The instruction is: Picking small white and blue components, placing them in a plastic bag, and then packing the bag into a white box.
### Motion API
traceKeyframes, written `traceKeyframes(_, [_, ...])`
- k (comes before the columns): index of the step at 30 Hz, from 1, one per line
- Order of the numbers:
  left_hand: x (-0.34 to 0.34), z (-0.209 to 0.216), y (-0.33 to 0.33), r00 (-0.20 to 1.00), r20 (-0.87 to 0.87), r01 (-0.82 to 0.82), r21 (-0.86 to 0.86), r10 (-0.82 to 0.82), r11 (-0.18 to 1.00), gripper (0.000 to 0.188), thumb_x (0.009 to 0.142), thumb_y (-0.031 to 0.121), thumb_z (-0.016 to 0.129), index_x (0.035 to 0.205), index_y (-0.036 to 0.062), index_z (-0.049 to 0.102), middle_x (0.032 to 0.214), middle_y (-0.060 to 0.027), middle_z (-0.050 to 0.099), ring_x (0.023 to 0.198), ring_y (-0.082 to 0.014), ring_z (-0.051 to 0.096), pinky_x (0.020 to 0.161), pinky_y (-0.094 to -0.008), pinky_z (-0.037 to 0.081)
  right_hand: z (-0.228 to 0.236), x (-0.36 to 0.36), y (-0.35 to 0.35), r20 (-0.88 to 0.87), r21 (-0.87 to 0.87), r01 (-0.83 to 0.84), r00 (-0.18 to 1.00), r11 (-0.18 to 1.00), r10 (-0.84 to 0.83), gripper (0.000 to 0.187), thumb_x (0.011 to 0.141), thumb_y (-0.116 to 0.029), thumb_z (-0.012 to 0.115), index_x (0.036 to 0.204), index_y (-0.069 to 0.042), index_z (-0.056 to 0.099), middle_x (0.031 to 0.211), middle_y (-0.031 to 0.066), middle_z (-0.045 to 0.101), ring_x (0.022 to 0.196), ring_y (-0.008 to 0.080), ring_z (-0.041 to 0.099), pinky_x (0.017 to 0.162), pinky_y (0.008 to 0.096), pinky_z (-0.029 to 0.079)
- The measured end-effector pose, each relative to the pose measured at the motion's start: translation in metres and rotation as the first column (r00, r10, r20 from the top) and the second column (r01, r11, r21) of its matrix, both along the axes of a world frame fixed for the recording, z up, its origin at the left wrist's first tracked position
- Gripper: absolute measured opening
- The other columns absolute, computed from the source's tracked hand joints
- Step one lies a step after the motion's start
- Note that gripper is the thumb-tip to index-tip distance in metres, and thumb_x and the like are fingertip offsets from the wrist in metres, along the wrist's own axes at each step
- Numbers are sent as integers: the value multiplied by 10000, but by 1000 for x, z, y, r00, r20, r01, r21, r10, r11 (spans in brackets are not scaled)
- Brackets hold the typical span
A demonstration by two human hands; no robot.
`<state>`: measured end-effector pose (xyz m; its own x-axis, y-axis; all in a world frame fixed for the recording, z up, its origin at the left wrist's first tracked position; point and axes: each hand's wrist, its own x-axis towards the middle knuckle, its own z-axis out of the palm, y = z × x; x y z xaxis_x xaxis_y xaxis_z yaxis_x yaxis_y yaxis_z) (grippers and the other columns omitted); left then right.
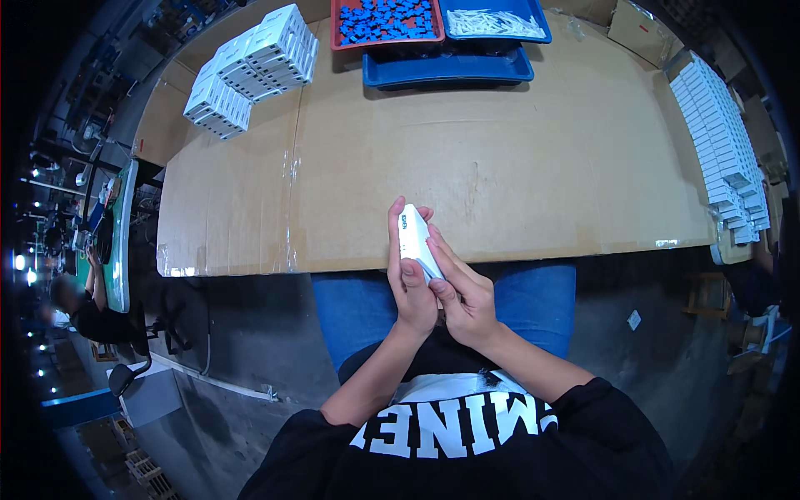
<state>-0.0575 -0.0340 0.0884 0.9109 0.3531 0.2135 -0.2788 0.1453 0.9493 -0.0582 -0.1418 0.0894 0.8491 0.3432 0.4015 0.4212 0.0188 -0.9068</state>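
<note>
A white box-shaped piece (412,235) with dark print on one face is held between my two hands, just over the near edge of the table. My left hand (407,287) wraps its left side, with the thumb on the near part and the fingers reaching up behind it. Against its right side presses my right hand (468,298), fingers along the edge and thumb near the lower end. The piece stands tilted, and my palms and fingers cover much of it.
Cardboard covers the table (500,183). At the back stand a red tray (388,44) of small blue parts, a blue tray (500,37) of thin white parts, and a lower blue tray (450,75). White blocks (258,58) are stacked back left, white boxes (712,125) right. Another person (104,312) sits far left.
</note>
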Motion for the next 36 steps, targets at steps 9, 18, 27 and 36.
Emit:
traceKeyframes(9, [-9, -8, -7, 1000, 7, -13, -56, 14, 998, 1063, 963, 792, 372, 1589, -51, 205, 1397, -227, 473, 1329, -280, 458, 1138, -400, 330, -9, -9, 1, 19, 37, 31, 999, 999, -32, 403, 1028, -57, 567, 1410, 73, 562, 1482, 328, 501, 1393, 429, 500, 1118, 417, 437])
traceKeyframes(18, [-13, -12, -9, 998, 49, 40, -336, -25, 941, 1028, 959, 785, 409, 1611, 14, 214, 1409, -168, 502, 1302, -247, 494, 1126, -386, 352, -13, -8, -12, -307, 92, 71, 951, 993, -40, 374, 1070, -121, 524, 1379, 83, 578, 1441, 281, 570, 1327, 341, 587, 1082, 369, 463])
traceKeyframes(27, [-1, -10, 2, 997, 20, 76, -336, -74, 939, 894, 1035, 684, 355, 1624, 28, 205, 1455, -155, 496, 1310, -218, 509, 1099, -349, 402, -11, 10, -15, -189, -2, 88, 978, 996, -86, 359, 1081, -160, 509, 1342, 71, 591, 1311, 231, 659, 1198, 252, 658, 998, 339, 502])
traceKeyframes(36, [30, -51, 39, 994, -111, -40, -223, 15, 974, 575, 1108, 427, 282, 1554, 67, 335, 1460, -162, 512, 1241, -204, 564, 1064, -344, 462, -37, 70, -42, -552, 76, 310, 805, 948, -218, 402, 1068, -107, 532, 1449, 7, 475, 1003, 71, 640, 828, 79, 627, 679, 246, 559])
